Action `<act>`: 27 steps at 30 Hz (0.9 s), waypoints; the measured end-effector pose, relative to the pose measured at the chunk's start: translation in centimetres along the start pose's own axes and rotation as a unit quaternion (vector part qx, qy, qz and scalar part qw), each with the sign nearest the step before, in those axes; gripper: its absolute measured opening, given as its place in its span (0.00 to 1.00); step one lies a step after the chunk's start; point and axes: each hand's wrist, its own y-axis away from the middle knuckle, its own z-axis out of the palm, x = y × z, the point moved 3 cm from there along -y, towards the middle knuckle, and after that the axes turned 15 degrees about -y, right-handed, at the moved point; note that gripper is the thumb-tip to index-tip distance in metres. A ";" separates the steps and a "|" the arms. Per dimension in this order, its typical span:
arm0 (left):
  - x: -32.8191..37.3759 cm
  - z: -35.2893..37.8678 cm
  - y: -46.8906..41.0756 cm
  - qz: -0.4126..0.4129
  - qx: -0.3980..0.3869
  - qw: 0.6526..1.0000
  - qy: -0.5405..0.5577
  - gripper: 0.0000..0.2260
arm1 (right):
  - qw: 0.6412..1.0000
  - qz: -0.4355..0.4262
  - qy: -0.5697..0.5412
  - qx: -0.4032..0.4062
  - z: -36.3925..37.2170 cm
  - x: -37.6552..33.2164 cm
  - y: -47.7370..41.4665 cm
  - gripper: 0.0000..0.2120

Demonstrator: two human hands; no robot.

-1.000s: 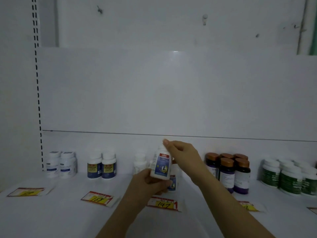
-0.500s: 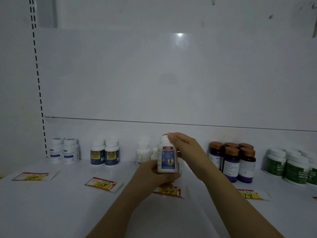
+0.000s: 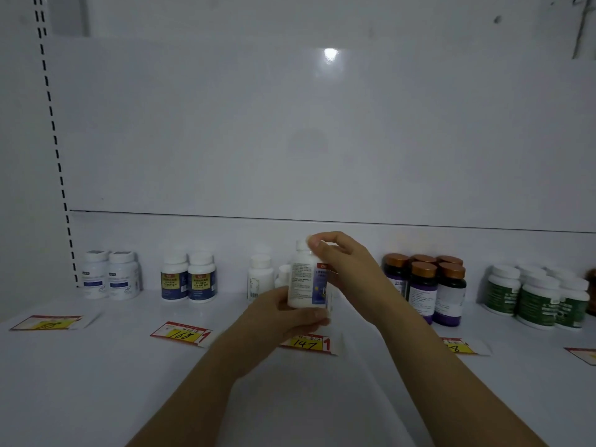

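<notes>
Left hand curled round base of white bottle; right hand pinches its cap and shoulder from above. Bottle upright, held above shelf, just behind price tag, in front of other white bottles. Likely next: turn label frontward and lower straight down, base level, clear of brown-capped bottles at right.

Premises: retail shop, prob. pharmacy or supplements aisle.
Fixture: white metal shelf w/ slotted upright at left and plain back panel; std store racking.
Stock: pill bottles in same-brand groups, most labels facing out: blue-label white pair, navy-yellow pair, brown-capped dark cluster, green-label set.
Pricing: red-yellow price tags flat on shelf in front of the groups, handwritten nos., e.g. "168", "147".
Lighting: dim.
</notes>
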 end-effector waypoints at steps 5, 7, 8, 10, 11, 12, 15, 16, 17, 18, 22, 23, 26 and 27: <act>0.0 -0.3 -0.2 0.006 0.071 0.986 -0.153 0.22 | 0.995 -0.010 0.095 0.005 0.3 0.4 0.3 0.14; -0.2 -0.1 -0.3 -0.002 0.028 0.994 -0.106 0.22 | 0.997 -0.004 0.082 -0.006 0.1 0.6 0.1 0.13; -0.3 0.0 -0.3 -0.003 0.000 0.998 -0.061 0.22 | 0.998 0.006 0.053 -0.015 0.0 0.6 0.0 0.12; -0.5 -0.2 -0.3 -0.001 -0.029 0.999 0.020 0.25 | 0.999 0.032 -0.022 -0.032 0.0 0.5 0.0 0.11; -0.5 -0.4 -0.3 0.002 -0.025 0.999 0.031 0.26 | 0.997 0.039 -0.046 -0.039 0.0 0.5 0.1 0.12; -0.6 -0.7 -0.4 0.007 -0.007 1.000 0.013 0.27 | 0.997 0.039 -0.048 -0.041 0.0 0.6 0.1 0.12; -0.5 -1.0 -0.5 0.026 0.074 0.989 -0.127 0.26 | 0.997 0.010 0.058 -0.041 0.5 0.9 0.3 0.13; -0.4 -1.0 -0.4 0.029 0.093 0.984 -0.149 0.26 | 0.995 0.000 0.088 -0.035 0.7 0.9 0.4 0.14; -0.3 -1.0 -0.4 0.030 0.102 0.982 -0.154 0.26 | 0.995 -0.007 0.098 -0.026 0.7 1.0 0.4 0.14; -0.2 -0.9 -0.4 0.031 0.101 0.983 -0.148 0.25 | 0.996 -0.009 0.087 -0.018 0.6 0.9 0.4 0.13; -0.4 -0.7 -0.3 0.011 -0.002 1.000 -0.014 0.25 | 0.998 0.031 -0.031 -0.035 -0.3 0.5 0.2 0.14; -0.5 -0.6 -0.2 0.002 -0.025 0.999 0.033 0.25 | 0.996 0.043 -0.060 -0.050 -0.4 0.4 0.3 0.14; -0.5 -0.7 -0.3 0.005 -0.003 1.000 0.000 0.24 | 0.992 0.056 -0.078 -0.078 -0.2 0.6 0.5 0.15; -0.5 -0.8 -0.4 0.011 0.023 0.998 -0.049 0.24 | 0.995 0.048 -0.034 -0.075 -0.1 0.6 0.7 0.15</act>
